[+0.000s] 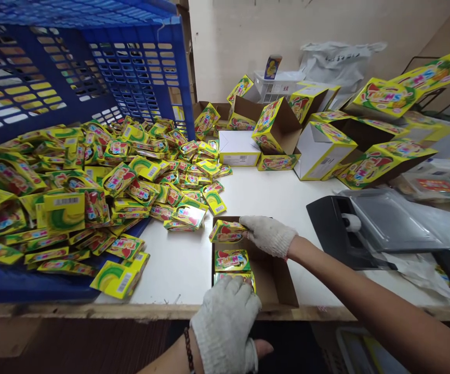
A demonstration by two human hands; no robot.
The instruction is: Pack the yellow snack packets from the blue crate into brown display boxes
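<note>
An open brown carton (pixel 272 280) lies in front of me at the table's near edge. Several small yellow-green TWINS boxes (pixel 232 261) stand along its left side. My right hand (pixel 267 235), in a white fingerless glove, pinches another small TWINS box (pixel 225 231) over the carton's far left corner. My left hand (pixel 227 319), gloved alike, lies over the carton's near left corner. Its fingers rest on the nearest small box, and its thumb sticks out to the right, apart from them. Part of that box is hidden under the fingers.
A blue plastic crate (pixel 143 62) lies tipped on the left, small boxes (pixel 119 179) spilling out of it. Empty printed display cartons (pixel 275 127) are piled at the back. To the right are a black tape dispenser (pixel 332 223) and a clear plastic tray (pixel 396 221).
</note>
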